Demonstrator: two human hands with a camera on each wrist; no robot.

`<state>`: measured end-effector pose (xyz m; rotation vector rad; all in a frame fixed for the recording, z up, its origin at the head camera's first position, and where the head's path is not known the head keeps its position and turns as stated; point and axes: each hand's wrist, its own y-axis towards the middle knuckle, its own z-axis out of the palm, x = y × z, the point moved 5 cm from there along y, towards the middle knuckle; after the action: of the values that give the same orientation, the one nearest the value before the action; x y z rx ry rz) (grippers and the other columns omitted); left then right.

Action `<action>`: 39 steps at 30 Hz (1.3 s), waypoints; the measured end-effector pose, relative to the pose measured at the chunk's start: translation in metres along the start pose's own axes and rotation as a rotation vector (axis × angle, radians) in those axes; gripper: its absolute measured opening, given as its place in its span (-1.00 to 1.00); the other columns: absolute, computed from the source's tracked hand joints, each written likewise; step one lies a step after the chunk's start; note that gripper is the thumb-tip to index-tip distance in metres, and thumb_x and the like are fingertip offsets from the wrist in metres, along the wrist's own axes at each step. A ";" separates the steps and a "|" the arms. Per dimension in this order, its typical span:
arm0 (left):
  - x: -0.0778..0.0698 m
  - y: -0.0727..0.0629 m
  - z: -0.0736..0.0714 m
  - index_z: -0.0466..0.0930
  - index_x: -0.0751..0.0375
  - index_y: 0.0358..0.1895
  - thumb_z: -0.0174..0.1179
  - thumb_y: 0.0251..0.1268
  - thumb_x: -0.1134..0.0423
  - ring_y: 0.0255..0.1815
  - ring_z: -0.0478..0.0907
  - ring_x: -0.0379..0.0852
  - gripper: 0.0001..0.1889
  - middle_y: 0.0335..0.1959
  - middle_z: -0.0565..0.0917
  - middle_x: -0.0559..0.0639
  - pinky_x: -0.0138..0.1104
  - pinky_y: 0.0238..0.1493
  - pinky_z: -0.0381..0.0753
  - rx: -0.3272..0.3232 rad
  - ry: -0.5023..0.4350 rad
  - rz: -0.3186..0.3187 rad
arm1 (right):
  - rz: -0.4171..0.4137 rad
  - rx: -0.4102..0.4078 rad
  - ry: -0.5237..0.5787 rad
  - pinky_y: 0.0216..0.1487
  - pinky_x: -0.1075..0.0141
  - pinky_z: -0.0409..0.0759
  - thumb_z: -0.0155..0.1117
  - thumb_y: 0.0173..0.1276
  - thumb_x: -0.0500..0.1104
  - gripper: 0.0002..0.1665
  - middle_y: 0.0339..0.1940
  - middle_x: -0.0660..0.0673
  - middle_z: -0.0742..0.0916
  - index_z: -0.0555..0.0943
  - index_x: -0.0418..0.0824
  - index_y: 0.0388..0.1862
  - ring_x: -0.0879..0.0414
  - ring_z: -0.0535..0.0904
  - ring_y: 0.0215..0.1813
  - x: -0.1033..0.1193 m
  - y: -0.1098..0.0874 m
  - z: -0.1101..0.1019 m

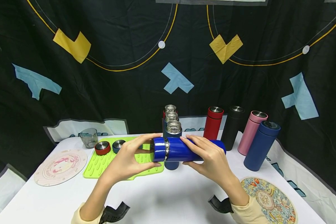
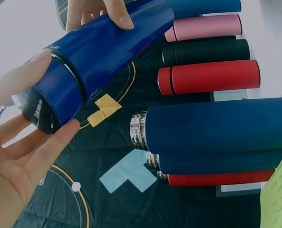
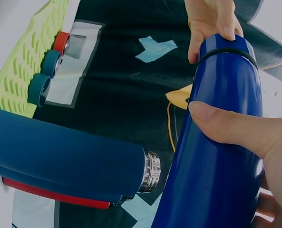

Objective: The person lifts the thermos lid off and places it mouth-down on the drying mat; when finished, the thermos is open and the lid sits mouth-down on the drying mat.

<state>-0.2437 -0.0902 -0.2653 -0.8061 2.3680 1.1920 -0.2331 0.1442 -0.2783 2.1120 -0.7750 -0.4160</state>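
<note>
A glossy blue thermos flask (image 1: 184, 150) lies sideways in the air over the table, held between both hands. My left hand (image 1: 124, 160) grips its lid (image 1: 159, 150), thumb below and fingers above in the head view. A silvery ring runs between lid and body. My right hand (image 1: 208, 155) is wrapped round the body, its thumb across the side in the right wrist view. Behind the flask, several lidless flasks stand in a row, the nearest a dark blue flask (image 1: 171, 165) partly hidden. Loose red (image 1: 102, 149) and blue lids (image 3: 39, 89) sit on a green mat (image 1: 93, 170).
Capped red (image 1: 212, 126), black (image 1: 231, 129), pink (image 1: 250, 133) and blue flasks (image 1: 259, 147) stand at the right. A glass (image 1: 89, 137) and a pink-printed round mat (image 1: 60, 168) are at the left. A floral round mat (image 1: 277, 202) lies front right. Behind hangs a black curtain (image 1: 123, 93).
</note>
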 end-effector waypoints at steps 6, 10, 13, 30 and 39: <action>-0.001 -0.001 -0.001 0.41 -0.05 0.32 0.54 -0.09 0.12 0.07 0.54 -0.08 -0.21 0.17 0.54 -0.08 -0.34 -0.12 0.66 -0.028 -0.011 -0.060 | -0.032 -0.029 -0.035 0.04 -0.09 0.58 0.71 -0.23 -0.08 -0.02 0.16 -0.14 0.65 0.53 -0.04 0.29 -0.11 0.56 0.17 0.003 0.001 0.000; 0.002 -0.001 0.001 0.43 -0.02 0.30 0.53 -0.06 0.08 -0.01 0.59 -0.08 -0.24 0.12 0.58 -0.04 -0.37 -0.16 0.67 -0.050 -0.023 -0.132 | -0.046 -0.046 -0.051 0.06 -0.09 0.57 0.71 -0.24 -0.11 -0.01 0.16 -0.17 0.64 0.53 -0.08 0.29 -0.11 0.54 0.19 0.004 0.002 0.000; 0.005 -0.002 0.003 0.43 -0.02 0.30 0.50 -0.02 0.05 -0.05 0.61 -0.09 -0.27 0.09 0.59 -0.02 -0.36 -0.16 0.67 -0.054 -0.023 -0.177 | -0.043 -0.047 -0.055 0.06 -0.08 0.57 0.71 -0.23 -0.11 -0.02 0.16 -0.17 0.64 0.53 -0.09 0.29 -0.12 0.54 0.20 0.004 0.001 0.001; -0.004 0.002 0.005 0.40 -0.02 0.32 0.54 -0.11 0.32 0.31 0.37 -0.04 -0.19 0.34 0.40 -0.05 -0.27 0.03 0.61 -0.020 -0.009 0.100 | 0.062 0.011 0.078 -0.02 -0.07 0.62 0.71 -0.21 -0.04 -0.02 0.14 -0.13 0.66 0.52 -0.03 0.30 -0.13 0.59 0.13 -0.004 -0.001 0.000; 0.000 0.000 0.000 0.42 -0.09 0.30 0.55 -0.09 0.24 0.17 0.48 -0.07 -0.22 0.22 0.50 -0.12 -0.30 -0.12 0.67 -0.048 -0.003 0.017 | 0.022 0.007 0.012 0.03 -0.08 0.60 0.70 -0.19 -0.05 -0.03 0.16 -0.13 0.65 0.51 -0.02 0.31 -0.12 0.56 0.18 -0.004 -0.001 0.003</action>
<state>-0.2439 -0.0901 -0.2658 -0.8003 2.3567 1.2607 -0.2377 0.1450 -0.2807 2.1092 -0.7925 -0.3886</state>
